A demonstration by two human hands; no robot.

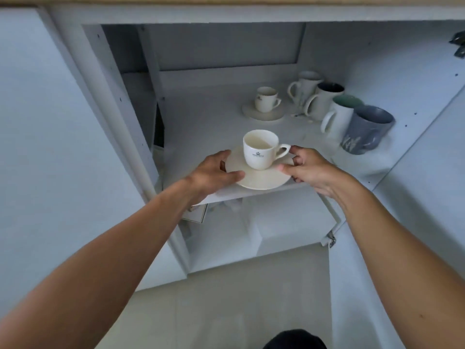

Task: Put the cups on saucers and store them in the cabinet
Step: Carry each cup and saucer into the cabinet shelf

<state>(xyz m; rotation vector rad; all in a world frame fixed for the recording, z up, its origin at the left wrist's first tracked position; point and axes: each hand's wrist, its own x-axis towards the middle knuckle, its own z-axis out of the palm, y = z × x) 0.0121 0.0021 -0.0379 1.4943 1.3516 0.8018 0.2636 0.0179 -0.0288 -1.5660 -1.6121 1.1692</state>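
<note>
A cream cup (pixel 260 149) with a dark crest stands upright on a cream saucer (pixel 261 178) at the front edge of the cabinet shelf (pixel 201 127). My left hand (pixel 214 172) grips the saucer's left rim, thumb on top. My right hand (pixel 308 167) pinches the saucer's right rim, just under the cup's handle. A second cup (pixel 266 99) sits on its own saucer (pixel 263 114) farther back on the same shelf.
Several mugs stand in a row along the shelf's right side, from a white mug (pixel 305 88) at the back to a grey-blue mug (pixel 366 131) nearest. The cabinet doors stand open on both sides. A lower compartment (pixel 251 230) holds white boxes.
</note>
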